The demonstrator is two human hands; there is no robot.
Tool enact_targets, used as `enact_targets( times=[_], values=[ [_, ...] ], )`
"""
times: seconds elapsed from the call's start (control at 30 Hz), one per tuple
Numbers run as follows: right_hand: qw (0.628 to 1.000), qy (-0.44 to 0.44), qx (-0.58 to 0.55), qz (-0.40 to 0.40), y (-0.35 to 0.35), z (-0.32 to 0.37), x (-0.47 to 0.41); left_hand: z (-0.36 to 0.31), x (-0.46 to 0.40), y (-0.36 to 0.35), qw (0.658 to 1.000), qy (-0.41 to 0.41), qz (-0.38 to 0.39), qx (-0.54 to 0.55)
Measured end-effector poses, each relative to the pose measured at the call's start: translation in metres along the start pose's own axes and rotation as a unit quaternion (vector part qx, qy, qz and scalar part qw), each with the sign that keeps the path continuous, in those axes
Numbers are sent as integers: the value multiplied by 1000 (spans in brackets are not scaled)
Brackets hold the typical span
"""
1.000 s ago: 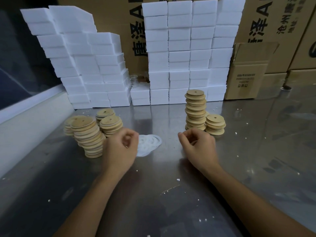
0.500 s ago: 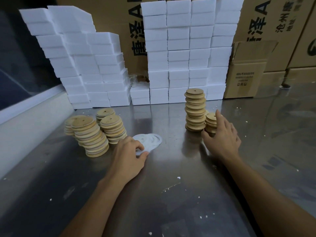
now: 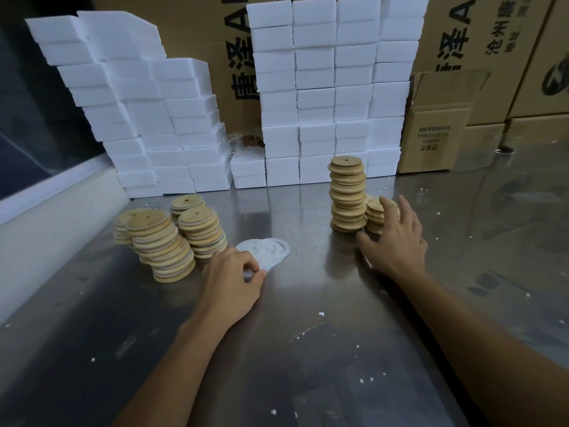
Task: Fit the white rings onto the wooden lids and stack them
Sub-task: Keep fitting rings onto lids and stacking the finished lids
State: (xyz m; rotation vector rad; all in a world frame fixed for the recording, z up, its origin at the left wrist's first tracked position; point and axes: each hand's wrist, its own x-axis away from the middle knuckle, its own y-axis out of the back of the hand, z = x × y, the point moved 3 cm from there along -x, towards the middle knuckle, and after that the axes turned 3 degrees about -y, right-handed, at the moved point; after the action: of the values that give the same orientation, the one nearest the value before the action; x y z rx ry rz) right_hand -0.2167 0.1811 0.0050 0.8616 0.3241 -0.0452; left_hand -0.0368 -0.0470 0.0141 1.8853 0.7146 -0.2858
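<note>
Head view: we find the rings (image 3: pixel 268 251) in a loose overlapping pile flat on the tabletop (image 3: pixel 308 349), centre-left, between the lid stacks. The left hand (image 3: pixel 231 288) lies at the pile's near-left edge, thumb and fingertips curled and pinching what looks like the rim of one ring; the rest of the pile runs away from that hand, forward and to its right. We judge the left hand the nearer to the rings by far.

To the right, a short lid stack (image 3: pixel 375 217) stands just beside a tall stack (image 3: pixel 346 192). The right hand (image 3: pixel 397 241) reaches over the short stack with fingers spread across its top and thumb low at its near side; we record it as grasping the upper lids, though the contact under the palm is hidden.

Left of the rings stand the left stacks (image 3: pixel 163 241), one leaning; white bands show between some of their lids, so we judge these already fitted. Foam blocks (image 3: pixel 308 87) and cartons (image 3: pixel 437 124) line the rear.
</note>
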Motion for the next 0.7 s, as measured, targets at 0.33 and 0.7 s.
enact_targets(
  times=[0.33,0.7],
  values=[
    [1000,-10,-7,4,-1,-6,-28,2,-2,0,1000,-1,4,6],
    [995,-10,-66,-77,15,-3,-17,-5,0,4,999,12,3,31]
  ],
)
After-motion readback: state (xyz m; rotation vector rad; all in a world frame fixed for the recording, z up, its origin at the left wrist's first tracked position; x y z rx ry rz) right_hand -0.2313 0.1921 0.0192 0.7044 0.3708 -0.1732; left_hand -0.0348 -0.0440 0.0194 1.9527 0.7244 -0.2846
